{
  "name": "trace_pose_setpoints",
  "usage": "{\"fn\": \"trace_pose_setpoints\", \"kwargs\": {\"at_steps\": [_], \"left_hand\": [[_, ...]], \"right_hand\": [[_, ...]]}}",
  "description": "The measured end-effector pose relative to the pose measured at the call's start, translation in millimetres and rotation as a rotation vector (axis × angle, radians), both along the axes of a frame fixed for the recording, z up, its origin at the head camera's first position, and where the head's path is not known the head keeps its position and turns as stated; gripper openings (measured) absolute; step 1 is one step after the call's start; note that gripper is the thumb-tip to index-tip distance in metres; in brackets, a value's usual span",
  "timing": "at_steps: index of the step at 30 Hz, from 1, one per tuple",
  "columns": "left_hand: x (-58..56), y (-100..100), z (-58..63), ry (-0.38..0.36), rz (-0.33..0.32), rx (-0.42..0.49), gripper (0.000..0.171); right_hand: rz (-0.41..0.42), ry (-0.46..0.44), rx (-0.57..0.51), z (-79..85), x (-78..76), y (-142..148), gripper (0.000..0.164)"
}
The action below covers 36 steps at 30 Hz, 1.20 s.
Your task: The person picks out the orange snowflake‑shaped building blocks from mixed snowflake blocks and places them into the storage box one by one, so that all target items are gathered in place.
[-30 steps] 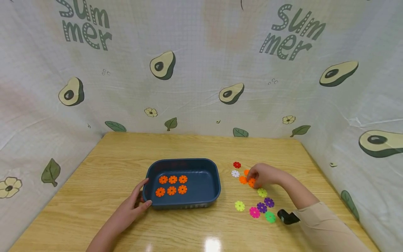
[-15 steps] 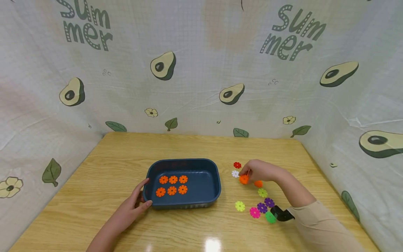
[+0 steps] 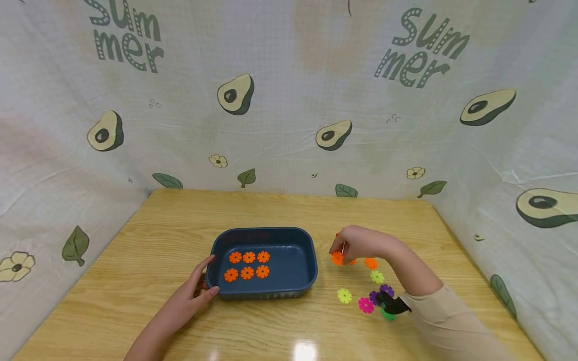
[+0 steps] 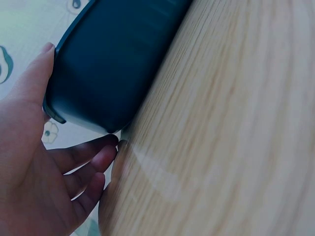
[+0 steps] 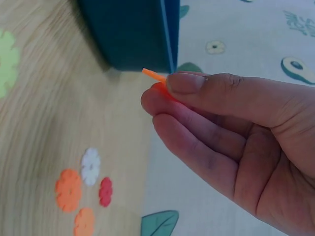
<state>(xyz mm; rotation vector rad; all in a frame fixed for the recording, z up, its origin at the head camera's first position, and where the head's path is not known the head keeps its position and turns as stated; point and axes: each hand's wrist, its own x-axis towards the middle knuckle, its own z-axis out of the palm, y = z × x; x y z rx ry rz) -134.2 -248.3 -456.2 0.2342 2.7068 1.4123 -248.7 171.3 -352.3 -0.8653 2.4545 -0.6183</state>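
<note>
My right hand [image 3: 363, 244] pinches an orange notched plastic disc [image 5: 155, 75] between thumb and fingertips, raised above the table to the right of a dark blue tray [image 3: 289, 292]. Inside the tray, orange discs [image 3: 247, 273] lie flat in two rows on its left side. My left hand [image 3: 189, 298] holds the tray's left end. In the left wrist view its thumb [image 4: 37, 73] lies against the rim and the other fingers bend near the tray's base. A white disc [image 5: 90, 166] and a red disc [image 5: 105, 191] lie on the table near more orange discs [image 5: 68, 191].
On the table's right side lie yellow-green discs [image 3: 344, 296], a pink disc [image 3: 366, 305], purple discs and a green disc [image 3: 387, 315]. The black wrist camera [image 3: 394, 304] partly covers some of them. A printed cloth [image 3: 280, 150] stands behind the wooden table [image 3: 189, 210].
My right hand has picked an orange disc out of the loose ones and moved left with it toward the tray. The left hand stays at the tray's left end.
</note>
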Motion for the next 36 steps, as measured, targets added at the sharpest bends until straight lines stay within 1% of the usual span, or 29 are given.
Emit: {"fn": "trace_pose_setpoints", "kwargs": {"at_steps": [9, 15, 19, 23, 27, 32, 36], "left_hand": [[-1.4, -0.8, -3.7, -0.001, 0.0, -0.003, 0.07], [-1.6, -0.4, -3.7, -0.002, 0.006, -0.004, 0.07], [-1.8, -0.6, -3.9, 0.006, 0.006, -0.007, 0.07], [-1.7, -0.8, -3.6, 0.009, 0.006, -0.004, 0.07], [-1.8, -0.7, -3.5, 0.012, 0.008, -0.01, 0.07], [-2.1, -1.2, -4.7, 0.014, 0.007, -0.021, 0.07], [-1.9, -2.2, -4.9, 0.018, 0.004, -0.021, 0.07]], "right_hand": [[0.043, -0.005, -0.062, 9.8, -4.2, -21.1, 0.029], [0.053, -0.017, -0.109, 11.5, -10.4, -35.2, 0.029], [0.064, -0.027, -0.117, 7.6, -15.7, -44.4, 0.03], [0.068, -0.067, -0.142, 0.6, -21.9, -53.5, 0.032], [0.065, -0.145, -0.177, -5.6, -27.4, -62.7, 0.032], [0.054, -0.239, -0.196, -10.5, -33.4, -73.6, 0.037], [0.064, -0.263, -0.192, -12.5, -38.5, -81.8, 0.039]]}}
